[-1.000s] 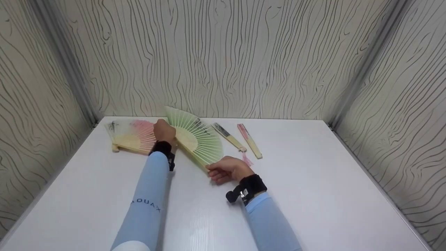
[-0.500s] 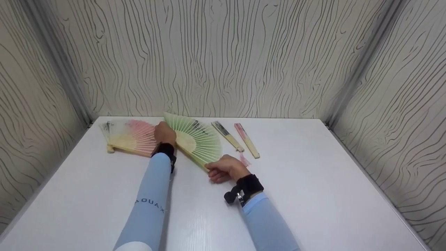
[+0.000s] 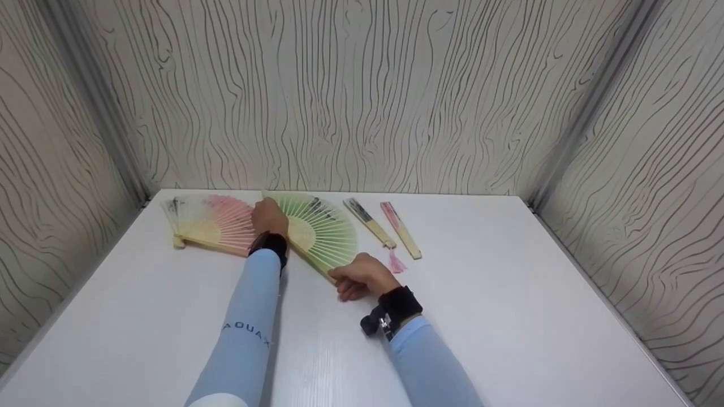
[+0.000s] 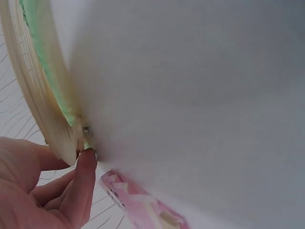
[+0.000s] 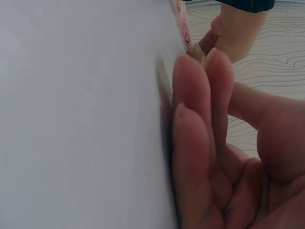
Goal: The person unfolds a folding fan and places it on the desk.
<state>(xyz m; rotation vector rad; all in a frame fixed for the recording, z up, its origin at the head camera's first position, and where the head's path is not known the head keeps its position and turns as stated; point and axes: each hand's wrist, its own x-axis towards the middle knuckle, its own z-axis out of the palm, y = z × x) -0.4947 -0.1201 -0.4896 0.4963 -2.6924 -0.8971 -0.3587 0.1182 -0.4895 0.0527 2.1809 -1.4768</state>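
Observation:
A green folding fan (image 3: 331, 229) with pale wooden ribs lies spread out flat on the white table. My left hand (image 3: 270, 217) is at the fan's left end and hides part of it. In the left wrist view, thumb and finger pinch the end of the wooden ribs (image 4: 40, 95). My right hand (image 3: 365, 275) pinches the lower tip of the fan's front edge between thumb and fingers. Its other fingers (image 5: 190, 162) are bent close over the tabletop and hide the pinched edge in the right wrist view.
Left of my left hand lies a spread pink-and-white fan (image 3: 212, 226). To the right are two folded fans, one dark-patterned (image 3: 370, 222) with a pink tassel (image 3: 396, 262), the other pink-patterned (image 3: 401, 230). Patterned panels (image 3: 362, 96) wall the table at the back and sides.
The green fan's raised upper edge has come down toward the tabletop. The right hand has shifted slightly left and down; both hands keep their hold on the fan.

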